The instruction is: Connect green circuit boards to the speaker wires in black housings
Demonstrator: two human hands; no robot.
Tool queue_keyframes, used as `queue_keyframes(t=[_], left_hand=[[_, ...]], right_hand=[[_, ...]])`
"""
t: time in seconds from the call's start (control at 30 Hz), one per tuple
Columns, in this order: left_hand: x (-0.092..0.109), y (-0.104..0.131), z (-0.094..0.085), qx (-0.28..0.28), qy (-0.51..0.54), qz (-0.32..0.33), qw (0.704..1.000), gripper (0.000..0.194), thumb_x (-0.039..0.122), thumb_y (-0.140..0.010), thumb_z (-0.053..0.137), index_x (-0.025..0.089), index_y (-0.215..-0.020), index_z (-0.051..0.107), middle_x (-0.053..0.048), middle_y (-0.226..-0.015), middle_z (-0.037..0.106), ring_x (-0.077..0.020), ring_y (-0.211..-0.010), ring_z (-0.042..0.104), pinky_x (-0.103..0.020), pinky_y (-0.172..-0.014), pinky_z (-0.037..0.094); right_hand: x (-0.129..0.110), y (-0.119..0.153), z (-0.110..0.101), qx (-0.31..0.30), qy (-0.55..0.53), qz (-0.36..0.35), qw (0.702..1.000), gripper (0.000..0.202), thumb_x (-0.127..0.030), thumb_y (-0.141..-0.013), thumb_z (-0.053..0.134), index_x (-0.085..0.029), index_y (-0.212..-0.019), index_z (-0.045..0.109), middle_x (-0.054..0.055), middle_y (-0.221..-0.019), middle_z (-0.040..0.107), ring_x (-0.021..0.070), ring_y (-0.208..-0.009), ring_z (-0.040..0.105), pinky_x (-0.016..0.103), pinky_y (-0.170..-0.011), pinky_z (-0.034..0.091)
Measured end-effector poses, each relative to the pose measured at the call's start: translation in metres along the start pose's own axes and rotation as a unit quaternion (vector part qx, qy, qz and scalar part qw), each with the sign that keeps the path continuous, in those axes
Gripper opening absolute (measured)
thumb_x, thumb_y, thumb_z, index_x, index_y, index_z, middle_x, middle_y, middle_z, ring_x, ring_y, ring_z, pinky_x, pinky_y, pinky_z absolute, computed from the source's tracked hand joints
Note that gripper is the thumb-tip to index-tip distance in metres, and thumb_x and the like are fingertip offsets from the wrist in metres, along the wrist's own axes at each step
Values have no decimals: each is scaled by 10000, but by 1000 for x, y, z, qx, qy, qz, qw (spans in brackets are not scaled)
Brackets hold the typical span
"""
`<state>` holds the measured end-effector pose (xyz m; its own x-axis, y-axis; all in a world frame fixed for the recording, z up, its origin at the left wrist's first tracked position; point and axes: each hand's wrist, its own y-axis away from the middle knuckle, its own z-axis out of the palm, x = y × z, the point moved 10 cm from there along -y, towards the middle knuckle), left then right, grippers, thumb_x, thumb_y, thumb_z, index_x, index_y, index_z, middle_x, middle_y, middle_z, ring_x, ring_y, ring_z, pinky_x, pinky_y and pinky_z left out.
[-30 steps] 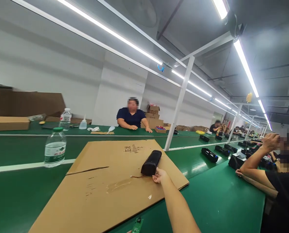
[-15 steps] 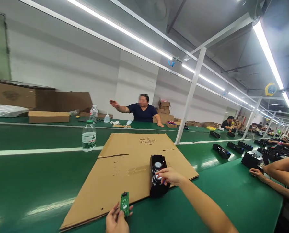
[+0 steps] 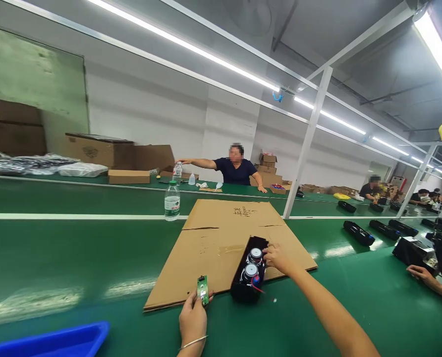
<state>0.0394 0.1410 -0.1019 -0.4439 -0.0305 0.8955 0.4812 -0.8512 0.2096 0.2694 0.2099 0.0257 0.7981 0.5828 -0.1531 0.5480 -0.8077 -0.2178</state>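
My left hand (image 3: 193, 320) pinches a small green circuit board (image 3: 202, 290) by its lower part, above the front edge of the cardboard. To its right is a black speaker housing (image 3: 239, 292), open side up, partly on the cardboard sheet (image 3: 221, 238) and turned slightly. Two round speakers (image 3: 251, 271) with pale magnets sit inside, and a red wire (image 3: 258, 288) sticks out at the near end. My right hand (image 3: 276, 259) has its fingers closed on the housing's right wall, beside the far speaker; the fingertips are partly hidden.
A blue tray (image 3: 50, 342) lies at lower left. Beyond the cardboard stand a water bottle (image 3: 172, 201) and a white post (image 3: 308, 144). More black housings (image 3: 358, 233) line the bench at right, near a co-worker's hand (image 3: 423, 275). A person (image 3: 236, 171) sits opposite, one hand at another bottle.
My right hand has moved from over the speakers to the housing's right wall, and the housing has turned a little. The view has swung left. The person opposite has reached to a bottle.
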Motion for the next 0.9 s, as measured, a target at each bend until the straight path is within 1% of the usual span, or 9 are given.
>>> queue_keyframes(t=[0.1,0.3,0.4,0.47,0.57,0.67,0.73,0.8,0.9], left_hand=[[3,0,-2,17,33,2,999,292,94,-691,450,118,-960,563,-34,-613,646,-214,-711,664,-353,-771,512],[29,9,-18,56,102,13,993,284,83,-723,441,115,-979,558,-33,-663,651,-178,-756,659,-292,-786,503],[47,22,-43,74,127,12,989,242,83,-720,469,104,-932,585,-46,-697,662,-175,-742,657,-291,-774,509],[56,36,-66,96,134,11,986,250,85,-727,477,103,-948,593,-56,-747,672,-172,-761,653,-294,-782,508],[61,58,-91,107,145,0,984,264,94,-728,503,107,-969,610,-68,-809,679,-176,-794,647,-297,-783,508],[58,72,-94,69,177,-31,981,271,99,-680,576,123,-944,629,-69,-850,679,-196,-838,636,-299,-758,513],[54,76,-88,27,195,-60,979,306,103,-632,635,135,-936,630,-68,-846,681,-203,-849,630,-294,-743,508],[52,77,-77,-28,205,-86,974,363,117,-589,692,144,-945,625,-69,-847,681,-198,-850,624,-285,-750,492],[52,80,-64,-90,199,-107,970,406,159,-560,743,163,-949,625,-68,-882,671,-183,-858,606,-275,-768,468]], right_hand=[[-26,21,9,-22,55,-49,997,78,-177,-674,695,-180,-659,618,49,-767,616,209,-900,477,332,-796,347],[-104,79,38,-19,112,-124,986,154,-259,-794,574,-168,-670,562,38,-731,573,174,-756,462,307,-656,344],[-138,97,40,22,130,-164,978,157,-248,-769,595,-175,-648,526,23,-698,553,170,-708,460,315,-643,352],[-153,97,33,52,120,-157,979,139,-245,-726,637,-183,-672,524,21,-707,553,175,-687,466,323,-632,368],[-178,83,16,106,59,-147,982,237,-198,-696,662,-198,-903,547,39,-863,573,187,-752,486,325,-657,403],[-220,65,9,145,25,-214,966,404,-147,-736,617,-223,-1111,486,58,-1124,514,218,-1001,442,374,-848,367],[-243,55,16,150,42,-260,953,244,-150,-768,582,-236,-995,550,43,-1178,488,239,-1098,381,443,-933,281],[-254,47,24,151,55,-282,946,68,-150,-791,552,-210,-770,577,30,-1098,537,234,-1073,405,494,-963,210],[-253,42,27,144,29,-290,946,223,-87,-833,450,-182,-647,530,5,-796,580,147,-831,498,474,-984,192]])
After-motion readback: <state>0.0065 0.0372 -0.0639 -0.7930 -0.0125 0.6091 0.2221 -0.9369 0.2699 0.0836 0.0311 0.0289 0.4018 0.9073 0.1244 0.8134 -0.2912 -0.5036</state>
